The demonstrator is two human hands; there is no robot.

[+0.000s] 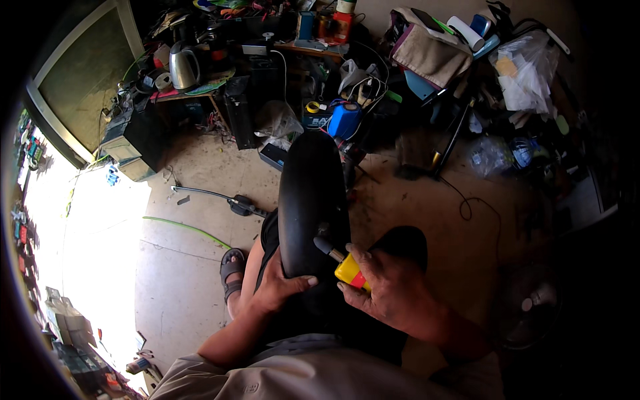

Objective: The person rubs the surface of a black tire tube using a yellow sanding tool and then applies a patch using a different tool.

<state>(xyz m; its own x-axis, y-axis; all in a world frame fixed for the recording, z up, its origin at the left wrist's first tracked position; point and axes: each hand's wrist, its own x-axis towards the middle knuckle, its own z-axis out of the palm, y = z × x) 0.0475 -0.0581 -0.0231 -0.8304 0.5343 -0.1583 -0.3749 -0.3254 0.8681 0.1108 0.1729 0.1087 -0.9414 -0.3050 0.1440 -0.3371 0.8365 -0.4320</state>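
Black curved panel (pixel 312 200), a long smooth plastic cover, stands on end across the person's lap, its far tip pointing away toward the cluttered floor. Left hand (pixel 277 288) is wrapped around the panel's lower left edge, thumb lying across the front, bracing it upright. Right hand (pixel 390 293) is closed on a screwdriver (pixel 341 262) with a yellow and red handle; the dark shaft runs up and left, and its tip sits against the panel's lower right edge, seemingly at a fixing point, though the fastener itself is too small and dark to make out.

Judging from this, the work is in mid-course: the panel is already held steady and the tool is already engaged, so positioning is done. Whether a screw is going in or coming out cannot be told, nor whether other fasteners along the panel have been handled. No loose screws show on the lap or nearby.

A sandalled foot (pixel 232 270) rests on the concrete floor (pixel 180 280) to the left. Farther off lie a steel kettle (pixel 183 67) on a low worktop, a blue canister (pixel 344 120), and a thin green hose (pixel 190 229) across the floor
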